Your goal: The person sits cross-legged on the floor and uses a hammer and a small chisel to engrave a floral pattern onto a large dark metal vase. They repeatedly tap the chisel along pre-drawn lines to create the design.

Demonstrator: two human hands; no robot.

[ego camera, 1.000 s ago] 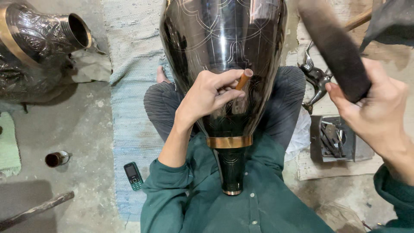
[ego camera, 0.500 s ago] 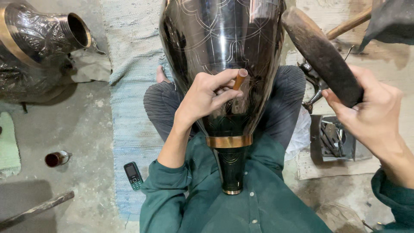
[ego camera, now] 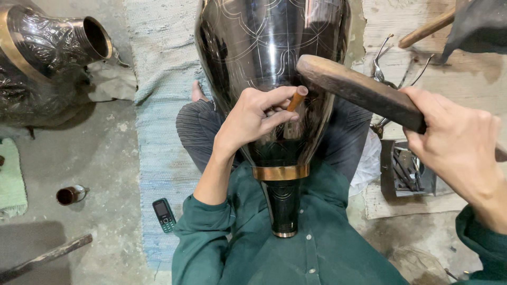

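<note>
Head camera is looking down on a seated person in a green shirt (ego camera: 296, 258), and at the far left a second embossed dark metal vessel (ego camera: 47, 53) with a brass band is lying on its side on the concrete floor (ego camera: 111, 153), its open mouth pointing right; below it a small copper-coloured cup (ego camera: 69, 195) is lying on the floor, and a dark wooden stick (ego camera: 45, 258) is slanting across the bottom corner; a small mobile phone (ego camera: 164, 214) is lying at the edge of a pale blue woven mat (ego camera: 158, 105); in the middle a large dark polished vase (ego camera: 272, 58) — engraved with fine curving lines — is resting inverted against the person's lap, its brass collar and narrow neck pointing toward the chest; the left hand (ego camera: 253, 119) is lying against the vase wall, its fingers pinching a short copper-coloured chisel (ego camera: 297, 98) whose tip is hidden behind the fingers; the head of a dark wooden mallet (ego camera: 359, 92) is hovering just beside the chisel's upper end, though whether they are touching I cannot tell; the right hand (ego camera: 457, 142) is clenching the mallet's handle at the right; behind it metal tongs (ego camera: 388, 63) and a wooden handle (ego camera: 426, 29) are lying on a board — and a small tray of tools (ego camera: 406, 169) is sitting just below the mallet.
</note>
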